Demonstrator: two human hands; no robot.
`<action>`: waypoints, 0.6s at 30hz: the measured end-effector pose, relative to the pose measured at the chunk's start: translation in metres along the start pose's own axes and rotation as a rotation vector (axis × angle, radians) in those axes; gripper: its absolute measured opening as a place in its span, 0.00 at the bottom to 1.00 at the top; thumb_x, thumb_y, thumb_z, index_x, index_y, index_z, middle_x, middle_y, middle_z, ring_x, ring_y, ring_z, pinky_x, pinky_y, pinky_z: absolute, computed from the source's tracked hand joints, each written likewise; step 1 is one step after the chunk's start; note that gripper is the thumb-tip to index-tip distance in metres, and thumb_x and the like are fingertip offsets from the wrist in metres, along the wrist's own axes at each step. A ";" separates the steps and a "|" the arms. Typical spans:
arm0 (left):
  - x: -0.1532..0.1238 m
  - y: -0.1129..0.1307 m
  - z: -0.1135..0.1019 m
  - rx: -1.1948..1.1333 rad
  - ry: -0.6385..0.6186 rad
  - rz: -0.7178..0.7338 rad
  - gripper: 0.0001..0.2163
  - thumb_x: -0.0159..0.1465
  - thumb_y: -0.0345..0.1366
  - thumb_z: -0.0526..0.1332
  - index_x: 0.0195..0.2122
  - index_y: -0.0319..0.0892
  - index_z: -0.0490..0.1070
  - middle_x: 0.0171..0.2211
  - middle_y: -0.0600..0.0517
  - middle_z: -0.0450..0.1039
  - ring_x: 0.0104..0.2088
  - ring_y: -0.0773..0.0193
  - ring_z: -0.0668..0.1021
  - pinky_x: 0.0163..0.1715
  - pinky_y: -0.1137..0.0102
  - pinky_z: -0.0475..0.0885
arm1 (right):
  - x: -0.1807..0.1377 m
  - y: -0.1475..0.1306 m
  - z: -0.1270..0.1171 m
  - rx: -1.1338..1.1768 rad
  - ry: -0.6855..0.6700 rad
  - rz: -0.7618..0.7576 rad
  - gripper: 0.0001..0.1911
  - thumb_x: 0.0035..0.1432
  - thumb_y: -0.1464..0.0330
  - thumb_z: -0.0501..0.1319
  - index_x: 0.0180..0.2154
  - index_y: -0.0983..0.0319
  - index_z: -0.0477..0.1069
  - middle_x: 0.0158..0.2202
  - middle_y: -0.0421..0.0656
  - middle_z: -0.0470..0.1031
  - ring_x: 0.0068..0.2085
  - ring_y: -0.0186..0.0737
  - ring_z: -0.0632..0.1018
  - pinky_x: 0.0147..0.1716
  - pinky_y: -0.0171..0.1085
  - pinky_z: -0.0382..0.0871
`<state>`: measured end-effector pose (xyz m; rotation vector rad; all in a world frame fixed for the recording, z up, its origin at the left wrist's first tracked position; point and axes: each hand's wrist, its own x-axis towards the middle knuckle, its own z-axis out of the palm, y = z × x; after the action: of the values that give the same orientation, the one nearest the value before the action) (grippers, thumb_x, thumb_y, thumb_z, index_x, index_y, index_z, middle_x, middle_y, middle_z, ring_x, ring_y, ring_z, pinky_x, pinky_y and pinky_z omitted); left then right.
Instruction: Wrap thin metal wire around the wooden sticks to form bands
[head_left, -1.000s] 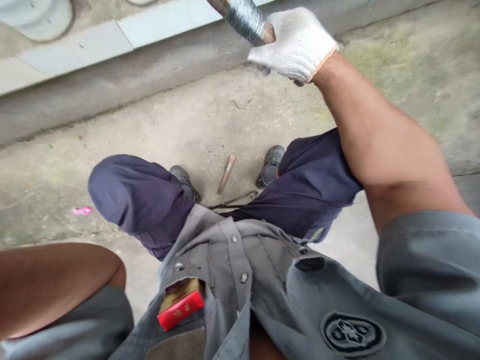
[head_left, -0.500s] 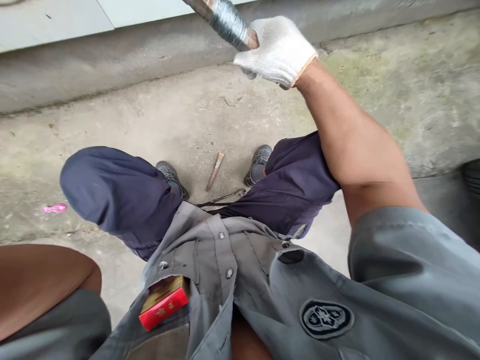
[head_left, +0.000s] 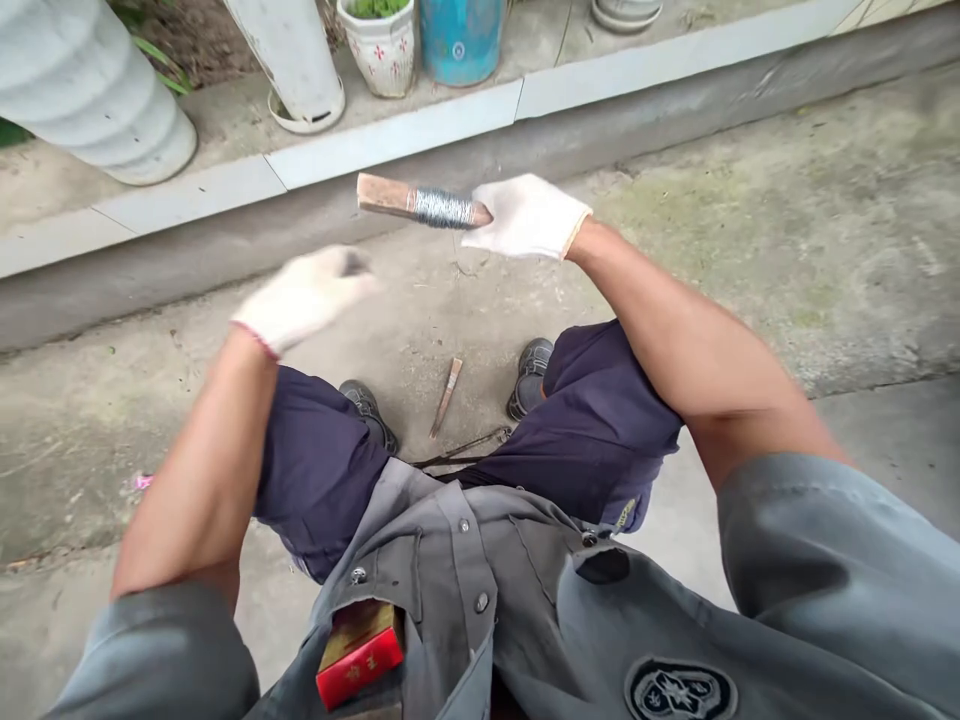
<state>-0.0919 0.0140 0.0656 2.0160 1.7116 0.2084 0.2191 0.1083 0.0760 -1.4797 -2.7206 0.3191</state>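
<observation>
My right hand (head_left: 529,215), in a white knit glove, grips one end of a short wooden stick (head_left: 386,194). Silvery wire (head_left: 444,208) is wound tightly round the stick's middle, close to my fingers. The stick lies nearly level, its bare end pointing left. To its lower left is my gloved left hand (head_left: 304,298), apart from the stick. Motion smears its fingers, so I cannot make out whether they hold anything. On the ground between my shoes lies a narrow, tapered wooden piece (head_left: 447,398). Nearer my body, a thin dark metal tool (head_left: 465,446) is partly hidden by my trousers.
A low tiled ledge (head_left: 405,135) runs across ahead of me. On it stand a ribbed white pot (head_left: 97,90), a white column-like planter (head_left: 296,60), a patterned flowerpot (head_left: 382,45) and a blue bucket (head_left: 460,40). A small pink object (head_left: 142,482) lies at left.
My left hand has come into view, moving toward the stick's side. The stick has swung from slanted to nearly level in my right hand. The view has tilted up, showing the pots.
</observation>
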 end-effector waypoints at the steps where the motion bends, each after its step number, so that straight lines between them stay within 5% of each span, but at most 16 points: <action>1: 0.005 0.009 0.011 -0.086 -0.044 0.023 0.27 0.66 0.47 0.62 0.65 0.48 0.67 0.62 0.47 0.72 0.59 0.51 0.75 0.59 0.59 0.68 | 0.000 -0.003 0.000 0.000 -0.011 -0.005 0.21 0.61 0.50 0.59 0.40 0.62 0.73 0.32 0.44 0.75 0.29 0.36 0.70 0.29 0.36 0.58; 5: 0.024 0.054 0.054 -0.483 -0.189 0.160 0.39 0.60 0.51 0.66 0.70 0.42 0.59 0.66 0.40 0.67 0.62 0.49 0.72 0.60 0.59 0.67 | -0.002 -0.016 -0.003 -0.006 -0.025 0.005 0.22 0.61 0.51 0.58 0.43 0.62 0.75 0.34 0.46 0.78 0.34 0.42 0.75 0.31 0.37 0.60; 10: 0.008 0.098 0.052 -0.618 -0.280 0.213 0.26 0.70 0.54 0.53 0.55 0.36 0.73 0.39 0.44 0.82 0.43 0.56 0.81 0.48 0.63 0.72 | -0.006 -0.017 -0.012 -0.017 -0.005 0.026 0.22 0.59 0.53 0.61 0.46 0.62 0.76 0.36 0.48 0.80 0.39 0.46 0.79 0.34 0.38 0.61; 13: -0.006 0.105 0.037 -0.508 -0.278 0.172 0.22 0.72 0.51 0.50 0.48 0.38 0.75 0.30 0.50 0.80 0.37 0.59 0.80 0.46 0.66 0.72 | -0.009 -0.011 -0.017 0.000 -0.032 -0.012 0.22 0.58 0.53 0.61 0.45 0.62 0.77 0.36 0.50 0.80 0.39 0.46 0.79 0.33 0.37 0.60; 18: 0.006 0.086 0.032 -0.198 -0.349 0.215 0.19 0.71 0.48 0.51 0.36 0.42 0.77 0.32 0.53 0.81 0.37 0.62 0.78 0.44 0.71 0.69 | -0.018 -0.002 -0.018 0.092 -0.104 -0.103 0.20 0.58 0.53 0.62 0.40 0.62 0.77 0.31 0.46 0.78 0.35 0.42 0.76 0.32 0.37 0.58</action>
<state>-0.0009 0.0026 0.0753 1.9515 1.2147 0.0858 0.2294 0.0947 0.0959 -1.3305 -2.8068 0.5236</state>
